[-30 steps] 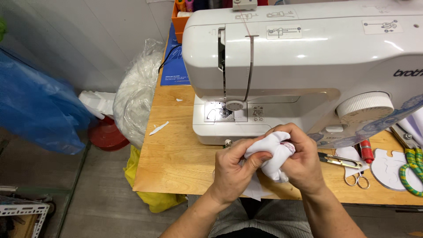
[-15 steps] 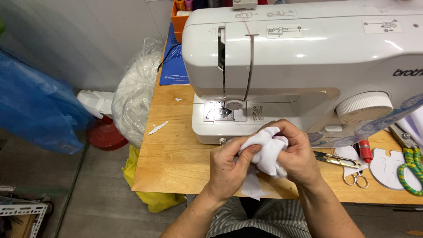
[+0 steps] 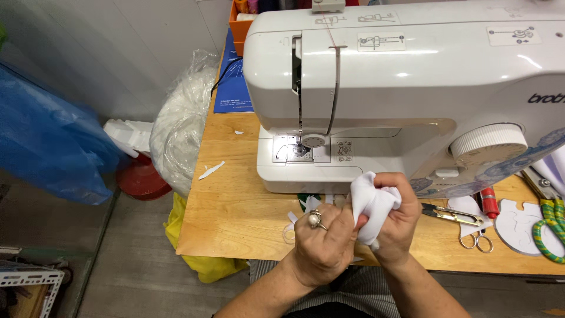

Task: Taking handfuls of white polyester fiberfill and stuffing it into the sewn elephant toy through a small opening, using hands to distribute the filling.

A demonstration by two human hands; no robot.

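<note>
Both hands clenched on small white fabric piece (image 3: 372, 203): right hand (image 3: 393, 227) wraps it, left hand (image 3: 325, 241) with ring pinches beside. Piece held off wooden table (image 3: 235, 218), just in front of white sewing machine (image 3: 400, 88). Snips (image 3: 450, 215) right of grip. Fabric not yet under needle, sewing looks undone

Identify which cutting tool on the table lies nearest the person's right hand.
The small gold thread snips, just beside the right hand. The silver scissors and green-handled scissors lie farther right.
</note>
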